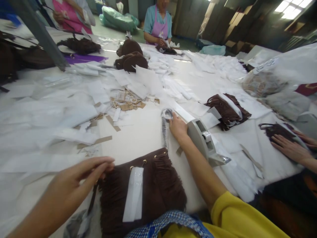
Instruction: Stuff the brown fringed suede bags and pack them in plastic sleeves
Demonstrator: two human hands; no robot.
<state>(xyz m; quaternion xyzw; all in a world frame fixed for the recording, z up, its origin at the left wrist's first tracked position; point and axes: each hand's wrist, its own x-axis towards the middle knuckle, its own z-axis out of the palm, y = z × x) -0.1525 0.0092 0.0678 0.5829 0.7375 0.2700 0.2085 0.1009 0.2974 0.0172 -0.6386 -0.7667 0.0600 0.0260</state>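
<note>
A dark brown fringed bag (116,198) with gold eyelets lies in front of me, with folded white paper (133,195) on its front. My left hand (81,178) is at the bag's upper left corner, thumb and fingers closed together; whatever lies between them is hidden. Beyond the bag, my right hand (178,128) has its fingers closed on the looped end of a plastic-wrapped strap (164,127), which runs down to the bag's upper right corner. Beside my right forearm stands a grey tape dispenser (201,140).
White paper sheets (71,115) and a heap of tags (127,100) cover the left side. Another fringed bag (229,110) and scissors (251,157) lie to the right. A co-worker's hands (288,148) rest on a brown item at far right. A slanted metal post (41,33) stands left.
</note>
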